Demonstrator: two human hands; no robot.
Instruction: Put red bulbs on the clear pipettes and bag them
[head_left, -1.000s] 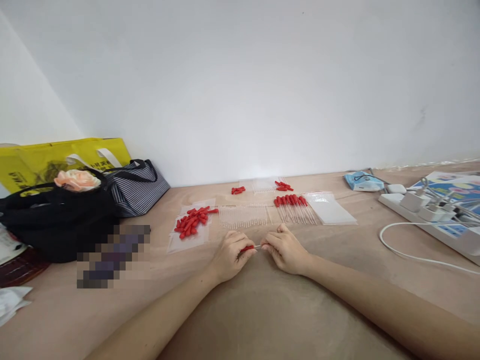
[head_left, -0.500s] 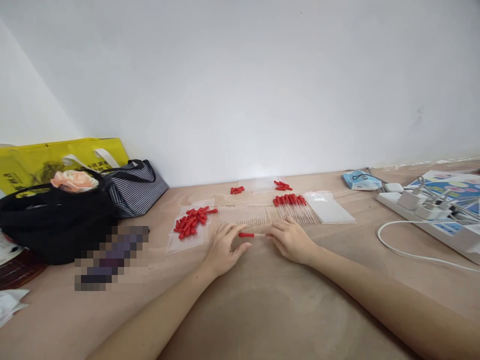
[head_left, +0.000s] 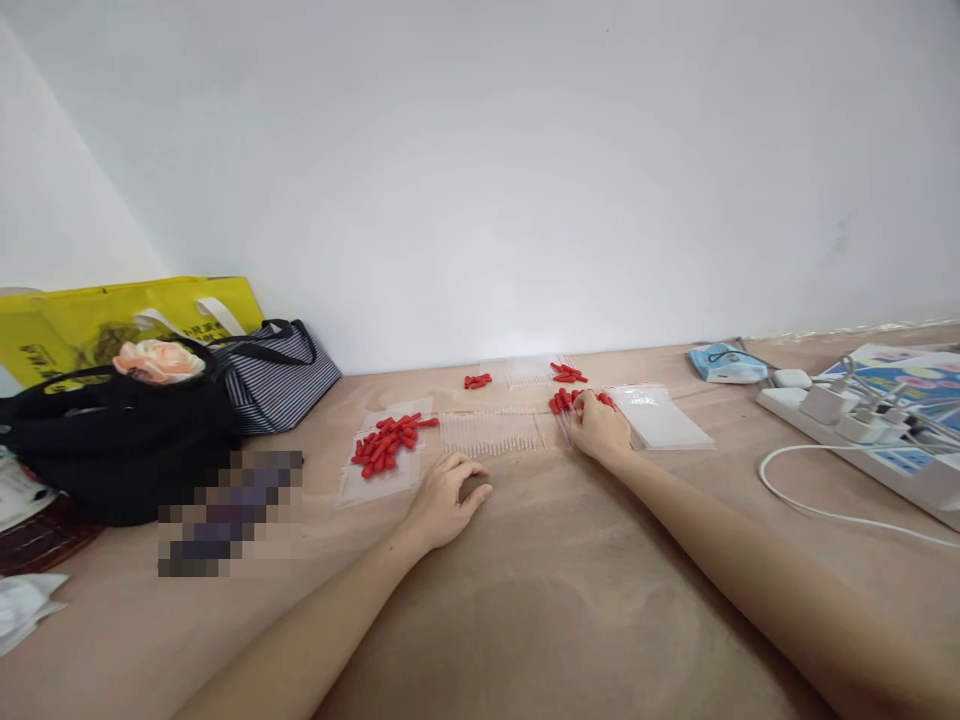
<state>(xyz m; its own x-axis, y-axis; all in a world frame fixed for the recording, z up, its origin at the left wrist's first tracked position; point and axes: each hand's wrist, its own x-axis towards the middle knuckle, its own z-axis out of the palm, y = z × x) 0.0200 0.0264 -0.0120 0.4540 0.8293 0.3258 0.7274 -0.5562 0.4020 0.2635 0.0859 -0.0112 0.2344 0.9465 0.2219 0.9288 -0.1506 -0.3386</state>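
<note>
My right hand (head_left: 601, 428) is closed over the row of droppers with red rubber bulbs (head_left: 556, 405), its fingertips down among the bulbs. The dropper it pinches is mostly hidden by the fingers. My left hand (head_left: 444, 503) rests on the table with thumb and fingers apart and nothing between them. Beyond it, thin clear dropper tubes (head_left: 491, 431) lie side by side in a row. A heap of loose red rubber bulbs (head_left: 385, 446) sits on clear plastic bags (head_left: 390, 487), to the left of the tubes.
Farther back lie two small groups of red bulbs (head_left: 478, 381) and more clear tubes (head_left: 528, 373). White plastic bags (head_left: 664, 420) lie right of the droppers. A power strip (head_left: 817, 425) with chargers and a white cable (head_left: 795, 510) occupies the right. Bags, including a black one (head_left: 135, 450), stand left.
My right hand has moved forward and right with the red-bulbed dropper, from in front of my left hand to the dropper row. My left hand stays nearly in place, its fingers now empty.
</note>
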